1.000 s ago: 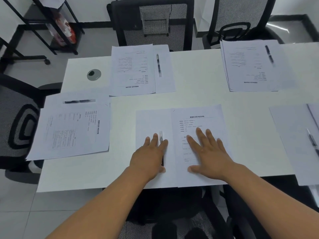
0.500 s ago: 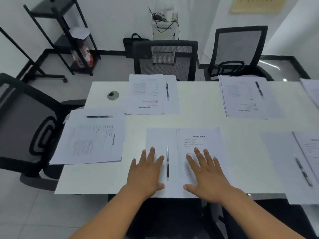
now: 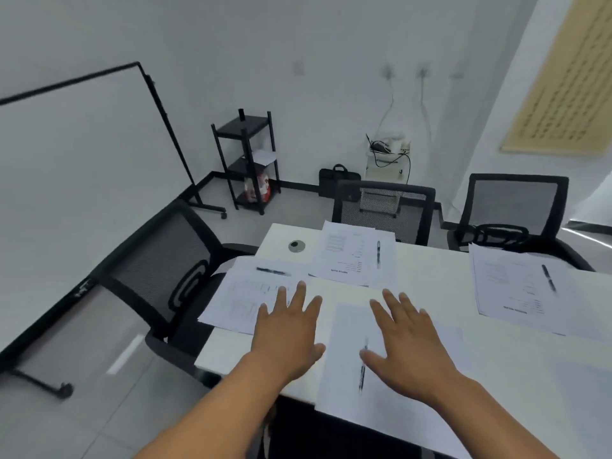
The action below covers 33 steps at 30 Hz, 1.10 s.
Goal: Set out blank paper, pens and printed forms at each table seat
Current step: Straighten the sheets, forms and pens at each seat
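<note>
The near set, paper [image 3: 390, 385] with a pen [image 3: 362, 369] on it, lay under the right hand [image 3: 407, 346], the pen just inside its thumb. Both hands had lifted off the sheets, fingers spread, holding nothing; the left hand [image 3: 286, 329] hovered beside. With 3 other sets visible beyond the fingertips, this seat looked finished.
</note>
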{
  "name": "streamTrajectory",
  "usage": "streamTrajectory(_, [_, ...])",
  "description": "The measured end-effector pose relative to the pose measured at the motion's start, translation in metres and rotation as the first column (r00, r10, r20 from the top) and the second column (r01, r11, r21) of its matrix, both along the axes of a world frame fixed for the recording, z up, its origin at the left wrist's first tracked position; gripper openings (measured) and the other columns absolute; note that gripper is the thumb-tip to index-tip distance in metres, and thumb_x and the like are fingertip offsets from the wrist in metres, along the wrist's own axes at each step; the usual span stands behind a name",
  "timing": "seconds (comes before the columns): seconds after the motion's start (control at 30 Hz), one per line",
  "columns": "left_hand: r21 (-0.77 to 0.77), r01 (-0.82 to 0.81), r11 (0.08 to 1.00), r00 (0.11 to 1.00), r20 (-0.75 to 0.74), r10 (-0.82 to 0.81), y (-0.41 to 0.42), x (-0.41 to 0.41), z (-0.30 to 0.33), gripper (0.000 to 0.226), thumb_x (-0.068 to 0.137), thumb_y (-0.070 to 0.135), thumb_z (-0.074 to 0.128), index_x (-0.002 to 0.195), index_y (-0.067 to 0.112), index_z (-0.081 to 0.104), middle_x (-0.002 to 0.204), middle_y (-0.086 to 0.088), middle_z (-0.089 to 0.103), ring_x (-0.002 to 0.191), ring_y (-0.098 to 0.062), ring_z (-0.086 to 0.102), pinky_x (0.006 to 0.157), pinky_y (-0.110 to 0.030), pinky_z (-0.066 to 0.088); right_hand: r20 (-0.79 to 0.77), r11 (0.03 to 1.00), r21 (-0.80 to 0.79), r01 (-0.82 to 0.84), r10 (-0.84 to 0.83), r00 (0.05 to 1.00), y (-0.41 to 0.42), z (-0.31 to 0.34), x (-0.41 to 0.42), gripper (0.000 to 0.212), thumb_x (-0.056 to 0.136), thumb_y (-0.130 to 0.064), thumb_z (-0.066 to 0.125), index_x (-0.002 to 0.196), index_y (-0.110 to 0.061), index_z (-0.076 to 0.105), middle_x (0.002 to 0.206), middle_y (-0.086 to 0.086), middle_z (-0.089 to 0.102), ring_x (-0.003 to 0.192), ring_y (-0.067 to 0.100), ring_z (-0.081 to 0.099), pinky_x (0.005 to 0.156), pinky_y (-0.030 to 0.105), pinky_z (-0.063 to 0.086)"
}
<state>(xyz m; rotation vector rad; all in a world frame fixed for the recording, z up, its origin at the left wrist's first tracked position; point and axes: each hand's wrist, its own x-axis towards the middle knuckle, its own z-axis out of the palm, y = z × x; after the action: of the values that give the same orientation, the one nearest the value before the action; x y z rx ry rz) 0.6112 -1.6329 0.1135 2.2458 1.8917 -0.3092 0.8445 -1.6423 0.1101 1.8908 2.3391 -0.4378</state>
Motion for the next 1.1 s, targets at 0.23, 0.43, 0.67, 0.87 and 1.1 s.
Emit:
streamTrajectory(0.23, [0.098,-0.134,0.986,0.988,-0.057,0.14,-0.067,-0.017,0.059,0.089,0.105,0.058,0.056,0.173,0.033,0.004,0.184,-0.003,-0.01,0.169,-0.038,-0.002,0.131,-0.065,0.022,-0.07,0.987,0.133,-0.093,0.103,0.992,-0.03,0.055,-0.018,0.092,0.104,-0.067,0.046,0.174,-0.029,-0.001,0.182,0.002,-0.014,0.169,0.029,-0.013,0.137,0.052,0.004])
streamTrajectory(0.43, [0.065,-0.282,0.957,0.956,-0.07,0.286,-0.138,-0.036,0.084,0.089,0.103,0.057,0.056,0.173,0.034,0.007,0.184,-0.001,-0.009,0.169,-0.038,-0.001,0.13,-0.066,0.021,-0.078,0.978,0.105,-0.183,0.192,0.978,-0.063,0.068,-0.047,0.093,0.103,-0.066,0.048,0.174,-0.03,0.0,0.182,0.004,-0.014,0.168,0.033,-0.014,0.136,0.056,0.004])
streamTrajectory(0.67, [0.135,-0.421,0.897,0.9,-0.063,0.431,-0.192,-0.093,0.13,0.087,0.102,0.054,0.059,0.172,0.033,0.012,0.184,-0.003,-0.003,0.169,-0.039,0.005,0.13,-0.065,0.025,-0.105,0.936,0.142,-0.322,0.338,0.935,-0.092,0.099,-0.111,0.092,0.103,-0.065,0.047,0.174,-0.03,0.0,0.182,0.004,-0.014,0.168,0.033,-0.015,0.136,0.057,0.0])
streamTrajectory(0.87, [0.197,-0.463,0.864,0.875,-0.049,0.481,-0.211,-0.154,0.154,0.089,0.103,0.056,0.059,0.174,0.034,0.01,0.184,-0.004,-0.005,0.169,-0.038,0.005,0.129,-0.065,0.027,-0.077,0.892,0.198,-0.406,0.427,0.901,-0.099,0.125,-0.183,0.09,0.103,-0.064,0.048,0.174,-0.031,0.002,0.183,0.003,-0.01,0.168,0.033,-0.013,0.136,0.057,0.001])
streamTrajectory(1.1, [0.226,-0.468,0.854,0.865,-0.082,0.496,-0.23,-0.273,0.157,0.09,0.104,0.057,0.058,0.174,0.032,0.008,0.184,-0.004,-0.006,0.169,-0.038,0.003,0.13,-0.067,0.024,-0.083,0.851,0.255,-0.458,0.492,0.867,-0.104,0.137,-0.314,0.092,0.102,-0.063,0.051,0.174,-0.03,0.004,0.183,0.003,-0.006,0.169,0.032,-0.012,0.136,0.057,0.006])
